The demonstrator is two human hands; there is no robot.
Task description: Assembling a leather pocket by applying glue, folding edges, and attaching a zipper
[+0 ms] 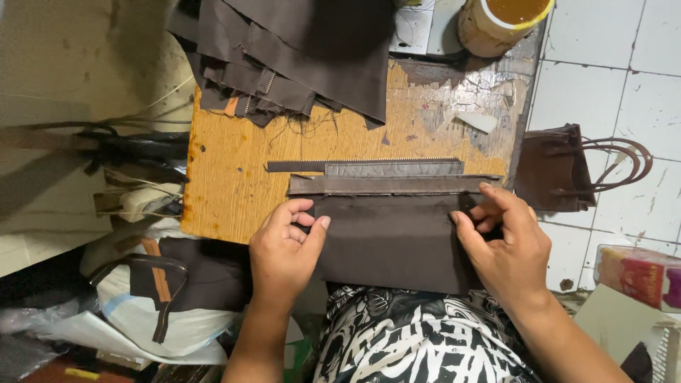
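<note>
Both hands press on a dark brown fabric panel that lies at the near edge of the wooden desk and hangs over toward the person's lap. The left hand pinches the panel's left edge between thumb and curled fingers. The right hand grips the right edge, with the fingers folded over it. A folded band runs along the panel's top, and a zipper strip lies just beyond it. More brown pieces are heaped at the far side, near a glue tin. A brown bag stands on the tiled floor to the right.
</note>
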